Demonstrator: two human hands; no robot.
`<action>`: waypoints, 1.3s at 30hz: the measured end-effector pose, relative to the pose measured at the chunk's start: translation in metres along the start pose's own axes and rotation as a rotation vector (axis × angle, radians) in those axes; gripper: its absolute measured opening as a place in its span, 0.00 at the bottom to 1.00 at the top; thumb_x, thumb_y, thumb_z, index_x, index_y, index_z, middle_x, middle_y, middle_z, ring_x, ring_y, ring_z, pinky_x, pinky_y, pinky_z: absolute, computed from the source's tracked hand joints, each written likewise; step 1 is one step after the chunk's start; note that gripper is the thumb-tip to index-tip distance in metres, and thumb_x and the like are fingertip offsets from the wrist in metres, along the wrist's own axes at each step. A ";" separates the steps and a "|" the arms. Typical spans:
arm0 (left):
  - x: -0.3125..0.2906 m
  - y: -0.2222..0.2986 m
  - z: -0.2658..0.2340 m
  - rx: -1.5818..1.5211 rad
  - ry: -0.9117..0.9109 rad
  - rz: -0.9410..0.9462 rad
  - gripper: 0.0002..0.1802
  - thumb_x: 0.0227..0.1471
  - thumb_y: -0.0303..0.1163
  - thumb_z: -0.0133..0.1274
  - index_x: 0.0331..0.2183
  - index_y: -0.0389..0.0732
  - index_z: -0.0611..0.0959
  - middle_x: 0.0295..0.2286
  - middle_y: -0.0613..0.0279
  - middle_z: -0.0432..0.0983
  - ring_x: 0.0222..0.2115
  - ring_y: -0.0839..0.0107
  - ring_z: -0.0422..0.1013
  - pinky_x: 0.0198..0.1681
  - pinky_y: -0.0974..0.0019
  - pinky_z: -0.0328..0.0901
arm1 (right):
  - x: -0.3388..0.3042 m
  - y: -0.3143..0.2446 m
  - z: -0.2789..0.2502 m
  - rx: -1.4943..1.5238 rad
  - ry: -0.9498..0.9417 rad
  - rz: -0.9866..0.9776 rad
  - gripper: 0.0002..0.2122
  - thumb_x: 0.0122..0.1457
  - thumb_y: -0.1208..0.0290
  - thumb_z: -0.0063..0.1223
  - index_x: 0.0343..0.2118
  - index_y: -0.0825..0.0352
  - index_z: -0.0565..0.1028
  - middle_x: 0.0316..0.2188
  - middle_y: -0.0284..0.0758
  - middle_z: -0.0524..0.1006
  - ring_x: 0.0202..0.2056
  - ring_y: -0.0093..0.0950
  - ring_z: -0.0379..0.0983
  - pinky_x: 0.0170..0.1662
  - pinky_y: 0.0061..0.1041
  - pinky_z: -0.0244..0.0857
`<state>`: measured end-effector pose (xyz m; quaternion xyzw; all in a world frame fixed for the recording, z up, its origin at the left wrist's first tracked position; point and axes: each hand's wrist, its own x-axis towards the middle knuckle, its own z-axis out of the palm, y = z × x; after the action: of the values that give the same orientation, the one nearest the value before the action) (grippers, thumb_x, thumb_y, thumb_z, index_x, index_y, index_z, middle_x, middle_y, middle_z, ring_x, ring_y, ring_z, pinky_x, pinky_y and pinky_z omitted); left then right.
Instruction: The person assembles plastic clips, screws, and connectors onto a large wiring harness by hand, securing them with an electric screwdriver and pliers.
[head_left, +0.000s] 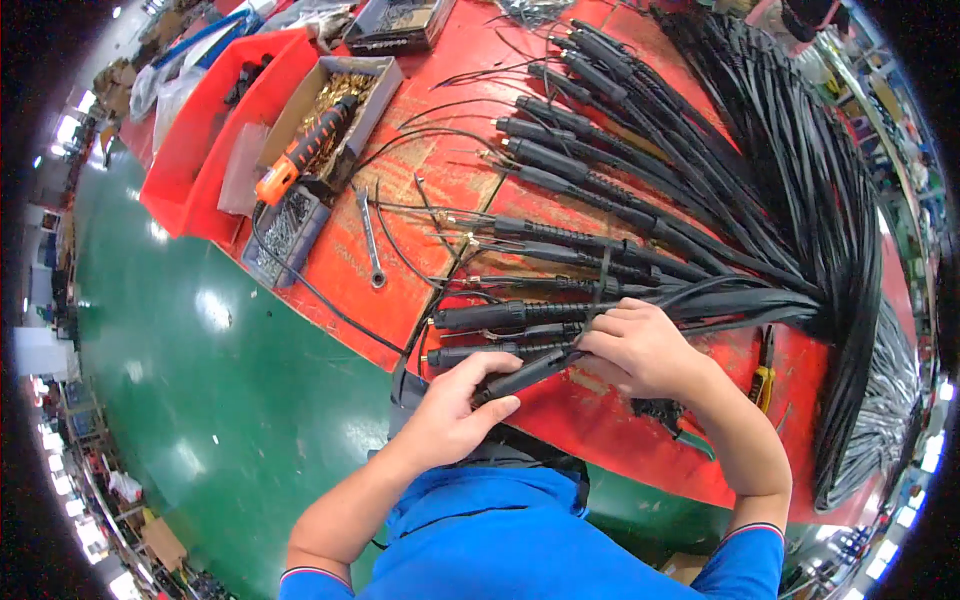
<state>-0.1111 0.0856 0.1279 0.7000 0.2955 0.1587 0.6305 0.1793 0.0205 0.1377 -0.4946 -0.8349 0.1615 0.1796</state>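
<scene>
Near the front edge of the red table, both my hands are on a black torch handle [530, 374]. My left hand [452, 408] grips its left end between thumb and fingers. My right hand [640, 350] is closed around its other end, where the cable side begins; part of the handle is hidden under those fingers. Just beyond lie several similar black torch handles [545, 314] side by side, with brass-coloured tips and thin wires at their left ends. Their black cables [800, 150] gather into a thick bundle on the right.
A combination wrench [371, 240] lies left of the handles. Farther left are an orange-and-black power screwdriver [285, 174], a box of brass parts [378, 92], a grey screw tray [284, 236] and red bins [185, 185]. Yellow-handled pliers [763, 386] lie to the right.
</scene>
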 end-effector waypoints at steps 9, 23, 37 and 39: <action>0.055 0.019 0.007 -0.620 -0.434 -0.840 0.19 0.71 0.50 0.39 0.44 0.46 0.75 0.24 0.66 0.73 0.18 0.78 0.66 0.17 0.74 0.58 | -0.019 -0.004 0.009 0.096 0.064 -0.030 0.12 0.55 0.65 0.64 0.39 0.63 0.78 0.30 0.34 0.77 0.34 0.36 0.76 0.39 0.36 0.68; 0.081 0.018 0.035 -0.662 -0.585 -0.961 0.25 0.70 0.55 0.37 0.42 0.43 0.75 0.18 0.66 0.67 0.11 0.76 0.63 0.11 0.71 0.56 | -0.032 0.006 0.001 0.177 0.012 0.039 0.12 0.48 0.69 0.63 0.37 0.61 0.78 0.29 0.32 0.75 0.34 0.34 0.73 0.42 0.37 0.63; 0.077 0.017 0.046 -0.563 -0.575 -0.799 0.24 0.70 0.51 0.38 0.41 0.41 0.78 0.19 0.66 0.70 0.11 0.77 0.63 0.11 0.71 0.56 | -0.033 0.007 0.005 0.229 0.076 0.037 0.15 0.43 0.73 0.63 0.37 0.62 0.76 0.30 0.34 0.76 0.35 0.37 0.73 0.44 0.38 0.63; 0.079 0.007 0.052 -0.613 -0.570 -0.788 0.23 0.70 0.51 0.39 0.41 0.42 0.78 0.20 0.67 0.71 0.11 0.77 0.63 0.11 0.72 0.56 | -0.030 0.005 -0.002 0.206 -0.016 0.093 0.16 0.40 0.74 0.61 0.37 0.62 0.76 0.30 0.34 0.76 0.35 0.38 0.73 0.46 0.39 0.62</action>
<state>-0.0172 0.0925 0.1148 0.3376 0.2928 -0.2049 0.8708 0.1974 -0.0038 0.1332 -0.5104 -0.7914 0.2586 0.2153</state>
